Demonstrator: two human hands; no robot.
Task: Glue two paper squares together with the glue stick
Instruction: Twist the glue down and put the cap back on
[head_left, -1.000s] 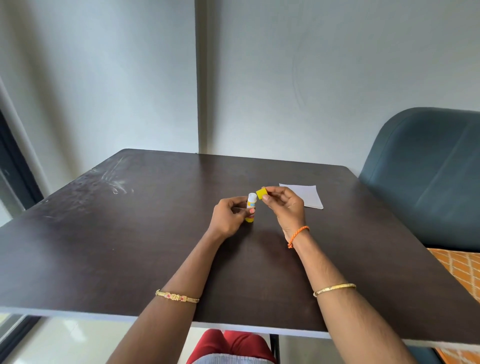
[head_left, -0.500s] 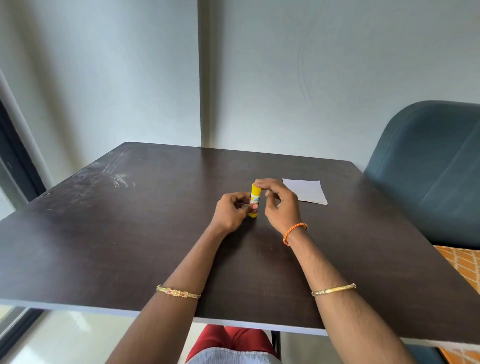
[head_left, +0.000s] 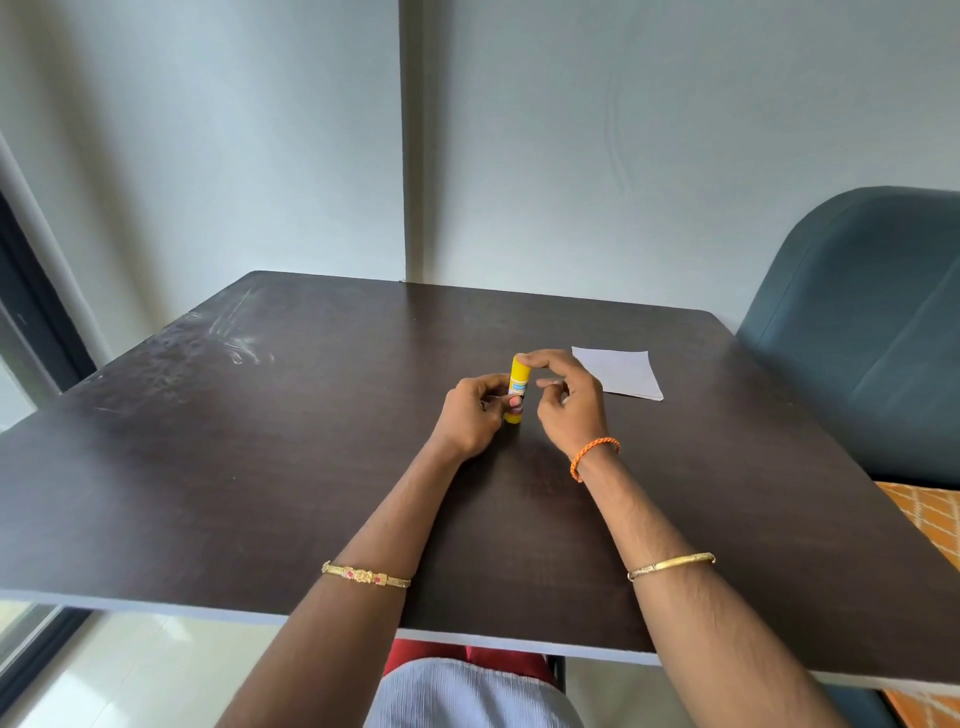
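Observation:
A yellow glue stick (head_left: 519, 382) stands upright near the middle of the dark table (head_left: 260, 467), with its yellow cap on. My left hand (head_left: 474, 415) grips the lower part of its barrel. My right hand (head_left: 569, 397) is just right of it, index fingertip touching the cap's top, the other fingers spread and loose. White paper squares (head_left: 621, 371) lie flat in a small stack on the table, just beyond and right of my right hand. How many sheets the stack holds cannot be made out.
A dark blue-green padded chair (head_left: 872, 332) stands against the table's right side. Grey walls close off the far edge. An orange patterned cloth (head_left: 930, 514) shows at the lower right beside the table.
A second ago the cap was off, held in my right hand beside the white glue tip. It has been put back on, and my right fingers have loosened from it.

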